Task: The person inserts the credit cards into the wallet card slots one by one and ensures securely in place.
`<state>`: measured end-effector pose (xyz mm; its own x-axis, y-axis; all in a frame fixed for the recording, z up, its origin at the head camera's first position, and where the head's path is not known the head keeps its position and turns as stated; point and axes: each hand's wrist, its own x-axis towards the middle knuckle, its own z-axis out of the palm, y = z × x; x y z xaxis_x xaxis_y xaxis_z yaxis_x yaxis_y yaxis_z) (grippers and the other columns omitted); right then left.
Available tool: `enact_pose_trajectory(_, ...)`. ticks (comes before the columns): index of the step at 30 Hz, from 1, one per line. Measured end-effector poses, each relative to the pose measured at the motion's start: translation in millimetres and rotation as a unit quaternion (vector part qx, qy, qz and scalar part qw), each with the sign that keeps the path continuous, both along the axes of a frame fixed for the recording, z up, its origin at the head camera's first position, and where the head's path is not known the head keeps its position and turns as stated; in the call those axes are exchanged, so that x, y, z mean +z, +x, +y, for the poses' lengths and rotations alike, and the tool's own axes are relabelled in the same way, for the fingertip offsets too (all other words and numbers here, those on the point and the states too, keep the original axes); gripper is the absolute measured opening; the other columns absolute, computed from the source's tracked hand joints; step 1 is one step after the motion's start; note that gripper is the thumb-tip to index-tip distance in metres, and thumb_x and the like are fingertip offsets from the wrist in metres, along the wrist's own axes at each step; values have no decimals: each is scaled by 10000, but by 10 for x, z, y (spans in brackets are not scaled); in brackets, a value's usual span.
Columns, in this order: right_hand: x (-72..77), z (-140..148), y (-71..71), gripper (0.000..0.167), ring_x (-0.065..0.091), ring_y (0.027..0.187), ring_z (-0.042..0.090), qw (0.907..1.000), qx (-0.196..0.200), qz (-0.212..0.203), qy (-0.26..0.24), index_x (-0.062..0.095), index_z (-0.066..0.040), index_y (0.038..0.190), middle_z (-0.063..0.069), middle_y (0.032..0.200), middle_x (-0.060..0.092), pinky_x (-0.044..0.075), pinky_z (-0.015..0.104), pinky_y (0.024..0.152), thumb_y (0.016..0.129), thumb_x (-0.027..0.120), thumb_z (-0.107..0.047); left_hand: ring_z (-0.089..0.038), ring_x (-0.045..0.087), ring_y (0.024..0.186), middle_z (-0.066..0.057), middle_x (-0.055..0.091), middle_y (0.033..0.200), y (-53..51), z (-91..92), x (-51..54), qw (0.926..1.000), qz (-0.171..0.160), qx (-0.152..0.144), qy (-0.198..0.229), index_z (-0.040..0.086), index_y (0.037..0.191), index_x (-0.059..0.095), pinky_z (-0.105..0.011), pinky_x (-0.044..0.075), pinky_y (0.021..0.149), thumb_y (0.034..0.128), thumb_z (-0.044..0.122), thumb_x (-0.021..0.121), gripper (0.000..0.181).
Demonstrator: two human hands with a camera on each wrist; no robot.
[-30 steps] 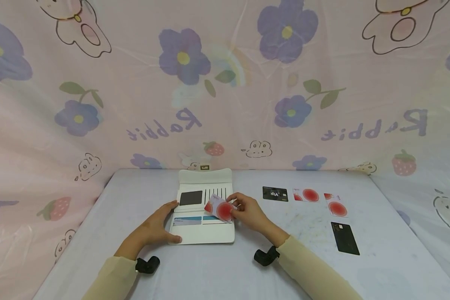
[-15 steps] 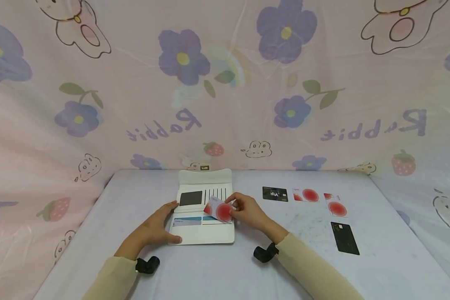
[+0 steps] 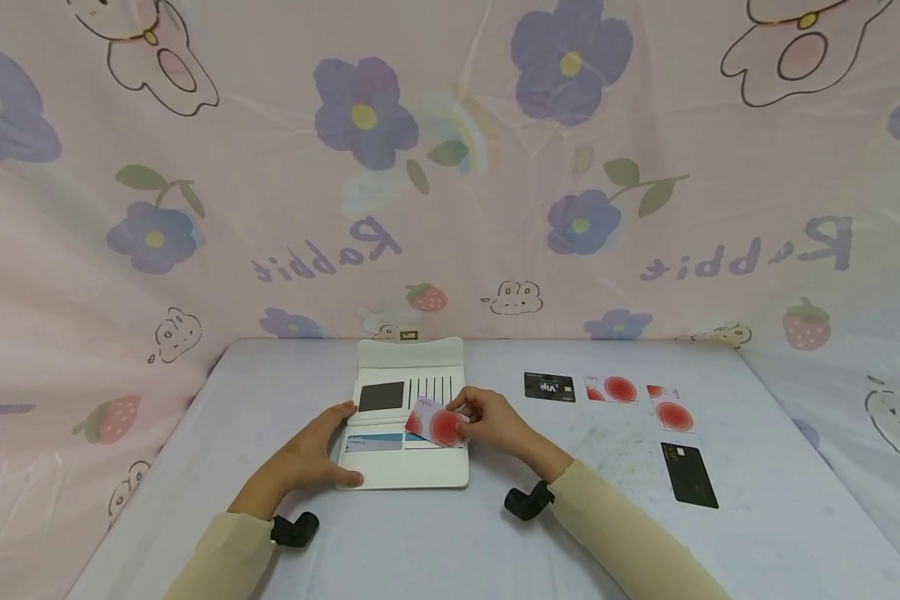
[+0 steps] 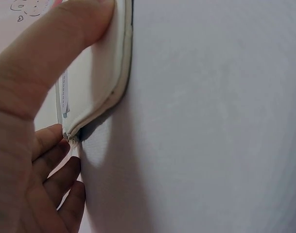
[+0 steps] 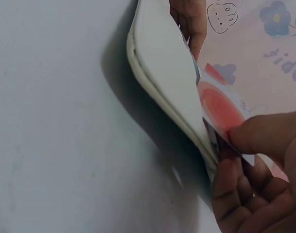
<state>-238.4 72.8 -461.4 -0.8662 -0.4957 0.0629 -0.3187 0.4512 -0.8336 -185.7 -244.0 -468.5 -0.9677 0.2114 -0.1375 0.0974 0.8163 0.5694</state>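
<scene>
A curtain (image 3: 450,200) with flowers and rabbits hangs behind the white counter (image 3: 420,542), on which an open white wallet (image 3: 397,472) lies. The left hand (image 3: 311,450) rests at its left edge, thumb and fingers spread apart. The right hand (image 3: 495,422) has its fingers clamped on a red-and-white card (image 3: 431,421), slanted above the wallet's right side. Four other cards (image 3: 612,389) lie to the right.

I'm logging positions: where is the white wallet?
In the head view, the open white wallet lies left of centre on the table, between the left hand at its left edge and the right hand.
</scene>
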Motion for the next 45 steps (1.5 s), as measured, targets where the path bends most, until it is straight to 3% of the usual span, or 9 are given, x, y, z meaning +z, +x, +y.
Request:
enact_pose_trajectory(13, 39, -24, -39, 207, 491, 666, 113, 9996, 297, -25, -31, 680, -93, 982, 17, 778, 608, 431, 193, 540, 798, 685, 2, -384, 251, 1449, -143, 283, 1575, -16, 4, 10, 9999, 14, -15, 112, 91, 1507, 294, -579, 259, 1150, 558, 464, 912, 1192)
enact_pose_trajectory(21, -22, -52, -38, 208, 488, 702, 111, 9985, 382, -314, 244, 702, -122, 970, -15, 854, 647, 440, 183, 571, 796, 708, -9, -369, 262, 1449, -124, 293, 1575, 7, 2, -9, 10000, 6, 46, 75, 103, 1505, 301, -569, 267, 1152, 559, 457, 913, 1181)
enact_pose_trajectory(30, -31, -30, -19, 240, 515, 716, 104, 9982, 484, -221, 262, 699, -143, 1021, -20, 861, 659, 457, 185, 601, 803, 722, -45, -361, 256, 1454, -97, 288, 1581, 10, 8, -4, 9999, -5, 86, 68, 108, 1506, 303, -567, 267, 1153, 562, 462, 910, 1177)
enact_pose_trajectory(45, 34, -36, 34, 262, 533, 736, 118, 9989, 442, 33, 137, 730, -61, 1045, 77, 980, 718, 471, 192, 599, 832, 607, 28, -380, 246, 1453, -108, 269, 1588, 18, 4, 11, 9998, -16, 1, 174, 90, 1505, 298, -582, 256, 1150, 570, 422, 914, 1168)
